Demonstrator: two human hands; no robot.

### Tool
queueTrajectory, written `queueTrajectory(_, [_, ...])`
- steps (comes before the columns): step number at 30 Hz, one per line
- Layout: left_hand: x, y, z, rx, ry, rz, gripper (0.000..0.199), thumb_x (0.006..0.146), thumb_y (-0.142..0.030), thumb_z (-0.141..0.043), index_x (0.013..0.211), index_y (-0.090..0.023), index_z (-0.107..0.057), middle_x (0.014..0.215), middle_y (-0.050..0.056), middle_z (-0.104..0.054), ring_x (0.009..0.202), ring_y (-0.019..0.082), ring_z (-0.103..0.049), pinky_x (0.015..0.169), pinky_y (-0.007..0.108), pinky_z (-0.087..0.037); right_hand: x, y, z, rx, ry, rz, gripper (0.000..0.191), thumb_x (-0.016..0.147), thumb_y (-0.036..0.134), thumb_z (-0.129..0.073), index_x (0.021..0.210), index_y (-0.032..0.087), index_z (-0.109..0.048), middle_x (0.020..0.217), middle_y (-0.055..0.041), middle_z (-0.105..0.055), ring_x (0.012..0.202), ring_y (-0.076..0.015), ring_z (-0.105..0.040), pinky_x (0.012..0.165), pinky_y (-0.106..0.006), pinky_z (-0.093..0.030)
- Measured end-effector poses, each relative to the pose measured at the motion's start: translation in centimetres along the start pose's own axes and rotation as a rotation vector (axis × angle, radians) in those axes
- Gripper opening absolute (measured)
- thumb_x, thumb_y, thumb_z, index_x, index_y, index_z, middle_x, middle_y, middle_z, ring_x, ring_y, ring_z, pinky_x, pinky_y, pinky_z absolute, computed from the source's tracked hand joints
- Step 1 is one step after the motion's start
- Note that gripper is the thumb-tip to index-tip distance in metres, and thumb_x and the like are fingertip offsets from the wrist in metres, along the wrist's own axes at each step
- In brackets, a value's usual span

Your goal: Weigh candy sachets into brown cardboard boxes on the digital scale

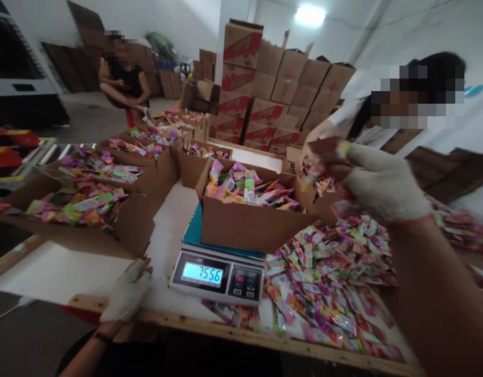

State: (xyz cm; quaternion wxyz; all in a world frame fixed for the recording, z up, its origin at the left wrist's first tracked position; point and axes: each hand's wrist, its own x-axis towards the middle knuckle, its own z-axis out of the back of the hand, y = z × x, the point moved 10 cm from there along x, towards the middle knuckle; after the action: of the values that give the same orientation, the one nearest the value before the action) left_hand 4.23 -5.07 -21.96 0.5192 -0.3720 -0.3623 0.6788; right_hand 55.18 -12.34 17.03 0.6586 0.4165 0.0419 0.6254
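Observation:
A brown box [245,225] full of small colourful packets stands on a scale [218,277] whose display reads 7556. My right hand [383,183], in a pale glove with bare fingertips, is raised to the right of the box, closed on several packets [328,152] that look blurred. My left hand [129,288], in a similar glove, rests at the table's front edge, left of the scale; its fingers are curled, and whether they hold anything is hidden. A heap of loose packets [324,272] lies right of the scale.
More filled boxes [135,220] line the left side. Stacked cartons [237,78] rise behind the table [178,319]. A person [355,115] leans in at the right, a hand near the packets; another person [125,78] sits at the back left.

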Motion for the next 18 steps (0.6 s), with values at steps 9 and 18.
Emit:
queueTrajectory(9, [-0.6,0.0,0.4,-0.039,-0.042,0.044,0.036,0.066,-0.044,-0.059,0.095,-0.024,-0.068,0.12,0.015,-0.081,0.113,0.038,-0.075,0.111,0.054,-0.057,-4.9,-8.5,0.5,-0.079,-0.044,-0.311,0.024,0.094,0.053,-0.065,0.087,0.03,-0.066,0.047,0.0047,-0.043,0.043,-0.0161,-0.039,0.043,-0.031,-0.03])
queueTrajectory(18, [-0.2,0.8,-0.1,0.028,-0.016,0.019,0.041,0.072,-0.047,-0.061,0.102,-0.021,-0.069,0.125,0.016,-0.078,0.126,0.039,-0.07,0.122,0.055,-0.048,-25.5,-21.6,-17.3,-0.51,0.683,-0.459,0.029,0.076,0.01,-0.063,0.099,0.02,-0.076,0.107,-0.0099,-0.078,0.097,-0.0221,-0.071,0.086,-0.027,-0.049])
